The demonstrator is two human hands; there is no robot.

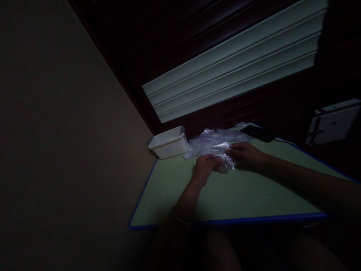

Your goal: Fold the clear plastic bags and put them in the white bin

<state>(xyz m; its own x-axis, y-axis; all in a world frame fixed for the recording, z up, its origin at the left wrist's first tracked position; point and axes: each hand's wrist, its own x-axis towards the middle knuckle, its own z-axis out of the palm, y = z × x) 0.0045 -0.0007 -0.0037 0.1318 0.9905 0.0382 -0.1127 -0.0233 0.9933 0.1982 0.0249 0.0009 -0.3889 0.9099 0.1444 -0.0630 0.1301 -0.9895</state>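
Note:
A crinkled clear plastic bag point(225, 160) is held between my two hands above the green table. My left hand point(205, 168) pinches its left side, fingers closed. At its right side, my right hand point(244, 153) grips the plastic between thumb and fingers. Just behind my hands lies a loose pile of clear plastic bags point(204, 140). Whether anything is inside the held bag cannot be made out in the dim light.
A white plastic bin point(170, 145) stands at the table's back left corner. A dark object point(258, 132) and a white cable point(284, 142) lie at the back right. The table point(239, 199) has a blue edge; a wall rises at left.

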